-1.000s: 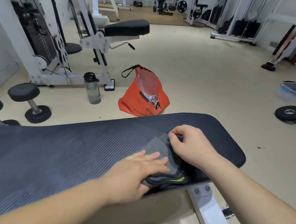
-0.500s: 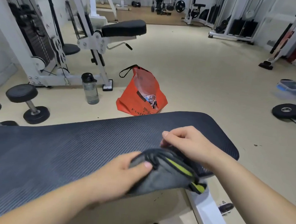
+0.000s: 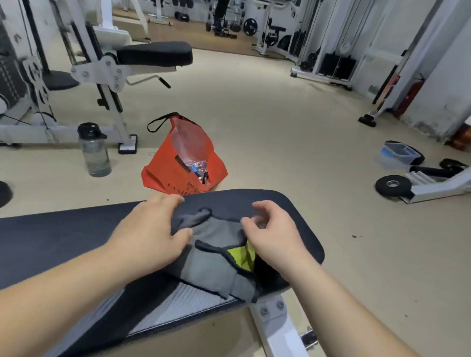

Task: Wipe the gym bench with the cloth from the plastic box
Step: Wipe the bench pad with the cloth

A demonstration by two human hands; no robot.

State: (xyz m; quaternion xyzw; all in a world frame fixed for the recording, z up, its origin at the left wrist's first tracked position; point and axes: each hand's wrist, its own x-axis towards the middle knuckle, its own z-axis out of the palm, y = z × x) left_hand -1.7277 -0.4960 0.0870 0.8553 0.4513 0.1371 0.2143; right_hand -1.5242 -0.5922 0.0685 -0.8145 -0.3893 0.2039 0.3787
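Two bare hands are working a grey cloth [image 3: 215, 260] lying on the dark padded worktop [image 3: 34, 251]. The left hand [image 3: 151, 230] is pressing flat on it, fingers spread; the right hand [image 3: 275, 234] is pinching a fold, fingers curled.

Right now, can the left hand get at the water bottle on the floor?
Probably not: the left hand lies on the cloth atop the bench, while the water bottle stands on the floor well beyond the bench's far edge. Nothing blocks it; it just looks too far.
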